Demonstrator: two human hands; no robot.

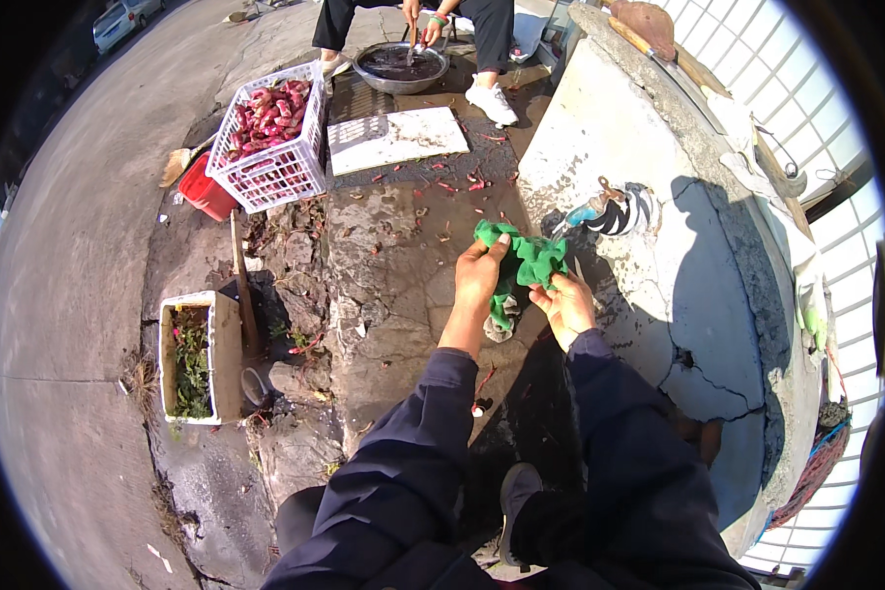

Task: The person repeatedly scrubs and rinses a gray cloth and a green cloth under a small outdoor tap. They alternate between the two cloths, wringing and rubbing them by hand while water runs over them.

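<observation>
In front of me a crumpled green cloth (538, 260) is held up between my two hands. It has lumpy, finger-like ends, and one part hangs down on the left; whether it is a glove I cannot tell. My left hand (478, 287) pinches its left side, thumb on top. Lower on its right side, my right hand (566, 307) grips it between thumb and fingers. Just beyond the cloth, on the pale concrete slab at the right, lie a blue-handled tool (582, 213) and a dark, striped item beside it.
A white plastic crate (280, 177) of red root vegetables stands at the far left, beside a red container (206, 189). A white board (398, 141) lies near it. Another person works over a metal basin (400, 69) at the back. A foam planter (228, 359) sits at left.
</observation>
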